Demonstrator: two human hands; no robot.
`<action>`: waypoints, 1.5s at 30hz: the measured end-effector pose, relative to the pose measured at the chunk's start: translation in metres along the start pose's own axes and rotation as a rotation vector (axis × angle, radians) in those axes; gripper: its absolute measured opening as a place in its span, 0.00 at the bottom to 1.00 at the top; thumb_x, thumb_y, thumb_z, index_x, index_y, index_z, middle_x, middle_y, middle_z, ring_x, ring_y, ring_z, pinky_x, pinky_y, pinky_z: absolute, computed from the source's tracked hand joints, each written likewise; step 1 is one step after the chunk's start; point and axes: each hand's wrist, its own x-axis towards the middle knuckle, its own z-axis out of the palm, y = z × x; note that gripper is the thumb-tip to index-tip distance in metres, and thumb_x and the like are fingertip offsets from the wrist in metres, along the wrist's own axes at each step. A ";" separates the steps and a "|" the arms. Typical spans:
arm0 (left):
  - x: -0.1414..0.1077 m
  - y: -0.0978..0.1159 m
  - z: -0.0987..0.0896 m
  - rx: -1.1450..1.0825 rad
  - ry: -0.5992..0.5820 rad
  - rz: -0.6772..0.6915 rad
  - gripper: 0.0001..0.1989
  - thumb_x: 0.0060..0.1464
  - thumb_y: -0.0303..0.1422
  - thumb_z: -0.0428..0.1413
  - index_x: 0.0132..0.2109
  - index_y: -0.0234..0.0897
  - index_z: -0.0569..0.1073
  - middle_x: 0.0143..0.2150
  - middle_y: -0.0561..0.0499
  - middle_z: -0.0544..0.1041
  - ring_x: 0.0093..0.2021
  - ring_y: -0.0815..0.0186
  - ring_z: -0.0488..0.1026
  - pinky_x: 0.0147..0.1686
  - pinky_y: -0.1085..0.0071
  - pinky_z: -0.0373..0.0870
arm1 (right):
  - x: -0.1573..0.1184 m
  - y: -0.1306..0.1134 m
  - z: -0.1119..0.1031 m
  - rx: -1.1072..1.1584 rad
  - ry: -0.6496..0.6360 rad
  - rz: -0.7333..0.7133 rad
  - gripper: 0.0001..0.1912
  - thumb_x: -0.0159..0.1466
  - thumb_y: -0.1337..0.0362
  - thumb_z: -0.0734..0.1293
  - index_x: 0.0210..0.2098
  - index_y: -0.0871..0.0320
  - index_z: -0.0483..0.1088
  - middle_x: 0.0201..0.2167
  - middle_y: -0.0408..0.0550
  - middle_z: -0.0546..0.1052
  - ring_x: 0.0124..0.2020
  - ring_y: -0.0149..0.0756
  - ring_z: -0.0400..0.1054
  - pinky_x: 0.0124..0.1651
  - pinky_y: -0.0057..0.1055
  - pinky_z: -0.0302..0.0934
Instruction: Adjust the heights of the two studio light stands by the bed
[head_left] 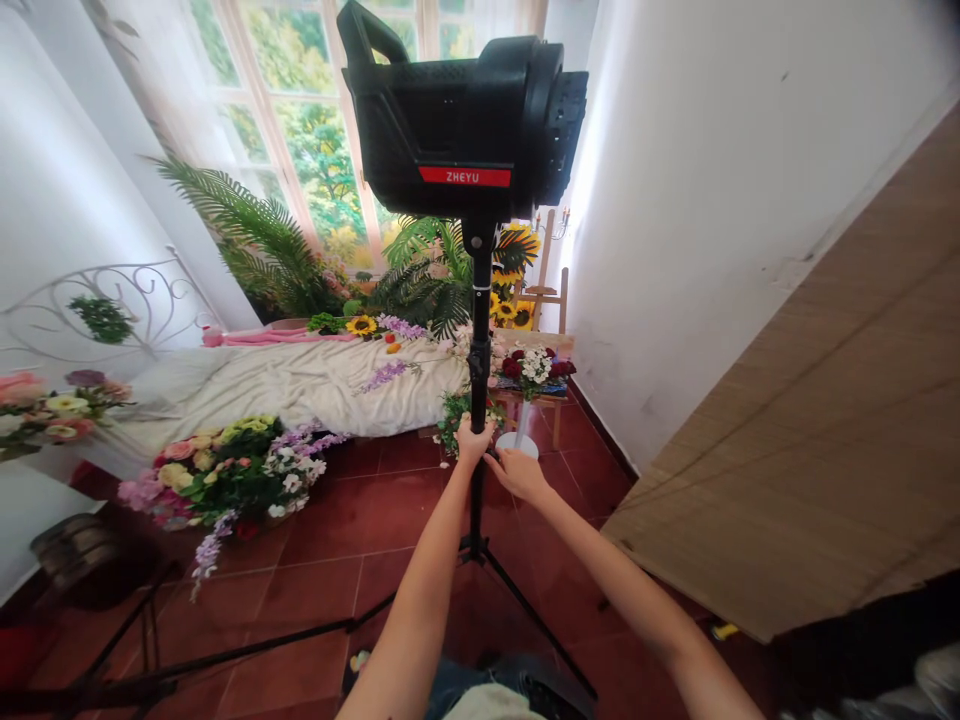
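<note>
Your left hand (472, 438) is gripping the black stand (478, 400); your R hand (516, 472) is at its knob, w/ fingers bent (grip partly hidden, cannot tell).

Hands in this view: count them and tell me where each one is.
2. The left hand is wrapped around the black pole below the lamp; the right hand is slightly lower, at the pole's right side. No other hand shows.

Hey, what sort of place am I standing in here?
Probably a photo studio set: a big studio-style light stands on a black stand, facing a bed draped in cream fabric and dressed with artificial-looking flowers.
</note>
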 end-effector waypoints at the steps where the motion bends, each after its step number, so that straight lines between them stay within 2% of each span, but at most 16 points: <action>1: 0.000 0.000 0.000 0.012 0.002 0.003 0.13 0.40 0.37 0.54 0.16 0.36 0.64 0.12 0.55 0.64 0.15 0.72 0.63 0.19 0.76 0.60 | 0.002 0.001 -0.002 -0.032 -0.013 -0.014 0.30 0.66 0.48 0.43 0.41 0.58 0.67 0.37 0.53 0.75 0.41 0.40 0.68 0.40 0.30 0.58; 5: 0.001 0.002 -0.001 0.044 0.014 -0.015 0.14 0.41 0.38 0.54 0.16 0.36 0.63 0.12 0.55 0.64 0.15 0.73 0.63 0.18 0.77 0.58 | 0.005 -0.002 -0.006 -0.115 -0.034 -0.027 0.31 0.66 0.48 0.43 0.41 0.61 0.69 0.36 0.56 0.76 0.39 0.41 0.70 0.40 0.31 0.59; 11: -0.001 0.009 -0.002 0.061 0.008 -0.045 0.16 0.41 0.39 0.54 0.14 0.36 0.63 0.12 0.53 0.64 0.15 0.73 0.62 0.17 0.77 0.58 | 0.004 -0.011 -0.007 -0.143 -0.063 0.062 0.32 0.67 0.51 0.43 0.40 0.64 0.70 0.32 0.59 0.76 0.34 0.43 0.72 0.36 0.32 0.60; 18: 0.000 0.003 -0.001 0.050 0.009 -0.008 0.15 0.41 0.39 0.55 0.15 0.35 0.63 0.13 0.54 0.64 0.15 0.73 0.62 0.17 0.77 0.57 | 0.008 -0.003 -0.024 -0.175 -0.083 0.011 0.35 0.64 0.45 0.45 0.32 0.63 0.74 0.31 0.58 0.77 0.36 0.43 0.72 0.38 0.32 0.59; 24: -0.001 0.008 -0.001 0.031 0.014 -0.031 0.14 0.39 0.39 0.55 0.15 0.36 0.64 0.13 0.54 0.64 0.15 0.72 0.63 0.17 0.77 0.58 | 0.012 -0.009 -0.033 -0.232 -0.163 -0.021 0.33 0.66 0.48 0.45 0.39 0.64 0.73 0.36 0.62 0.76 0.39 0.41 0.71 0.42 0.31 0.59; 33: -0.001 0.006 0.000 0.033 0.000 -0.024 0.16 0.41 0.39 0.54 0.14 0.36 0.62 0.12 0.54 0.63 0.15 0.73 0.62 0.17 0.77 0.58 | 0.015 -0.009 -0.029 -0.223 -0.190 -0.095 0.32 0.67 0.53 0.45 0.39 0.66 0.73 0.38 0.62 0.76 0.42 0.39 0.71 0.44 0.29 0.60; 40: 0.000 0.006 -0.002 0.060 -0.016 -0.034 0.15 0.40 0.40 0.55 0.16 0.36 0.63 0.13 0.55 0.64 0.16 0.73 0.62 0.18 0.77 0.58 | 0.020 0.004 -0.017 -0.093 -0.167 -0.085 0.31 0.67 0.53 0.46 0.34 0.64 0.74 0.33 0.59 0.77 0.37 0.37 0.72 0.43 0.28 0.60; 45: -0.001 0.007 -0.004 0.077 -0.036 -0.045 0.15 0.41 0.39 0.55 0.17 0.35 0.65 0.14 0.54 0.65 0.17 0.72 0.64 0.20 0.76 0.59 | 0.021 0.014 -0.001 0.284 -0.216 -0.124 0.38 0.68 0.54 0.39 0.25 0.62 0.73 0.23 0.50 0.77 0.27 0.29 0.71 0.38 0.22 0.61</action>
